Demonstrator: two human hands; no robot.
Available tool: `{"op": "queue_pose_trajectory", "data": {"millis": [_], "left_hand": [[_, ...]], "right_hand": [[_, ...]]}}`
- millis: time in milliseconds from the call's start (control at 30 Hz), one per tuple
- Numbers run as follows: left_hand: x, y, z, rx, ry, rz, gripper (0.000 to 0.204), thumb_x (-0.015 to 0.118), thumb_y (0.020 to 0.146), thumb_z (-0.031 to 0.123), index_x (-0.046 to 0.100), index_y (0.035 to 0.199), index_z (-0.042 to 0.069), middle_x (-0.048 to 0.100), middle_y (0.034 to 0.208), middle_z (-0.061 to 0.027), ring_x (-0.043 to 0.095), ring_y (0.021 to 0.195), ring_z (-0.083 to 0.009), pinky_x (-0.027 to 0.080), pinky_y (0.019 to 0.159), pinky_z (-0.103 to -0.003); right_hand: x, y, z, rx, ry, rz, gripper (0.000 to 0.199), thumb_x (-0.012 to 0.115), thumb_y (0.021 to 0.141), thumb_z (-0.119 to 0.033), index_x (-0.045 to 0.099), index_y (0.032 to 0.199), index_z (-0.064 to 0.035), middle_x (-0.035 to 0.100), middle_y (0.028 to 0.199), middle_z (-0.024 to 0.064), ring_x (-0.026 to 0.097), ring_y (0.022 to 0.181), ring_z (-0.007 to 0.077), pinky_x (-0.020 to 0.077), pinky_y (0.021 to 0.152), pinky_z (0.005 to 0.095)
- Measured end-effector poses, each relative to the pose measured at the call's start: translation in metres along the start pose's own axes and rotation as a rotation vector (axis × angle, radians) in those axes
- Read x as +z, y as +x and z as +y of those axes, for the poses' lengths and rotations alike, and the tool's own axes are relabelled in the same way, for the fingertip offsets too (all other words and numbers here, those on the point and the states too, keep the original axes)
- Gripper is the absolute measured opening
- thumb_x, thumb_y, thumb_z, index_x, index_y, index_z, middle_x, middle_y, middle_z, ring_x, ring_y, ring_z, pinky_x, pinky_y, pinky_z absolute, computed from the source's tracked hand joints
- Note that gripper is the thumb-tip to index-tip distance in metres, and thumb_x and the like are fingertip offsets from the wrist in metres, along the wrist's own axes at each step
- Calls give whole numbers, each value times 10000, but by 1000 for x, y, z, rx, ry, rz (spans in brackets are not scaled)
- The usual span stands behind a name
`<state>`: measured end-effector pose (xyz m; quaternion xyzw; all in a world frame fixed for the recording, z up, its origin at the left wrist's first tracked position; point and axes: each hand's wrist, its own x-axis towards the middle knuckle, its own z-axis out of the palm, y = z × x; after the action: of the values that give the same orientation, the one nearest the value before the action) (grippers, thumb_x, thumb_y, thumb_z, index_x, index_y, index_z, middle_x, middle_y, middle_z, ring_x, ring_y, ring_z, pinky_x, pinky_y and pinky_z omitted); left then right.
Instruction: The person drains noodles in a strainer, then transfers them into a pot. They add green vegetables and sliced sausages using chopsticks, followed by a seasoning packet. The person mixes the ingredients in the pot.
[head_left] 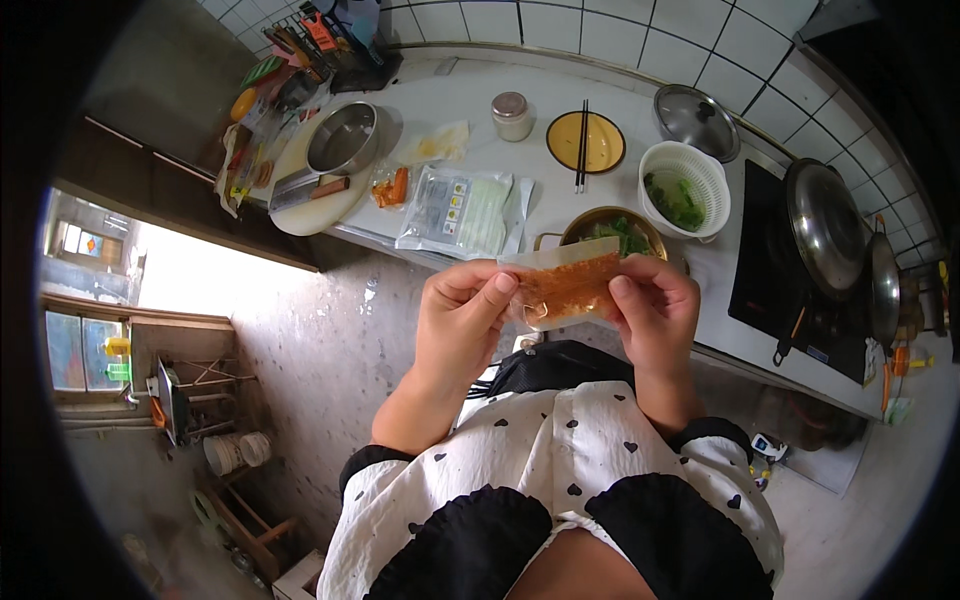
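Head view, small packet [566, 288] of orange-brown stuff held flat before the chest, long side running left to right, pinched at its ends by left hand [462, 322] and right hand [655, 312], counter [560, 195] just beyond.

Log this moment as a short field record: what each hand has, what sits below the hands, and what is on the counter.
left hand: left hand pinches the left end of the sachet
right hand: right hand pinches the right end
held item: clear sachet of orange-brown powder, flat, between both hands
below hands: brass-coloured bowl with greens
counter: white colander with greens, yellow plate with chopsticks across it, steel bowl, cleaver on a cutting board
cooktop: lidded pan
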<state>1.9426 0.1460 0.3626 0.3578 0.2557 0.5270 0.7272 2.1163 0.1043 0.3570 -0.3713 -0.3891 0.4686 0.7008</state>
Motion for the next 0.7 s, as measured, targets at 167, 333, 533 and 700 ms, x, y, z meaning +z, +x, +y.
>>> {"op": "queue_pose_trajectory", "data": {"millis": [167, 333, 533, 700], "left_hand": [[12, -7, 4, -7, -96, -96, 151, 541, 860, 56, 601, 931, -63, 603, 749, -86, 555, 652, -118, 463, 587, -228], [18, -10, 5, 122, 167, -35, 146, 548, 849, 43, 615, 924, -63, 595, 738, -76, 556, 638, -118, 459, 568, -220], [25, -6, 11, 387, 511, -58, 110, 598, 785, -28, 632, 884, -64, 584, 730, -73, 574, 641, -118, 423, 516, -190], [30, -11, 15, 428, 537, -6, 82, 614, 775, -28, 626, 847, -63, 584, 726, -87, 580, 600, -121, 414, 500, -186]], "right_hand": [[-2, -8, -9, -10, 72, -22, 108, 617, 798, -34, 566, 873, 25, 561, 678, 38, 511, 513, 63, 416, 461, 181], [-8, -11, -12, -162, 63, -74, 96, 616, 793, -28, 567, 851, 31, 553, 728, 63, 505, 523, 72, 415, 462, 183], [-7, -10, -16, -266, -45, -23, 78, 612, 785, 3, 572, 842, 40, 552, 743, 65, 514, 564, 73, 413, 488, 173], [-5, -11, -16, -286, -140, 15, 70, 610, 781, 16, 573, 834, 45, 552, 747, 59, 517, 566, 64, 414, 492, 160]]}}
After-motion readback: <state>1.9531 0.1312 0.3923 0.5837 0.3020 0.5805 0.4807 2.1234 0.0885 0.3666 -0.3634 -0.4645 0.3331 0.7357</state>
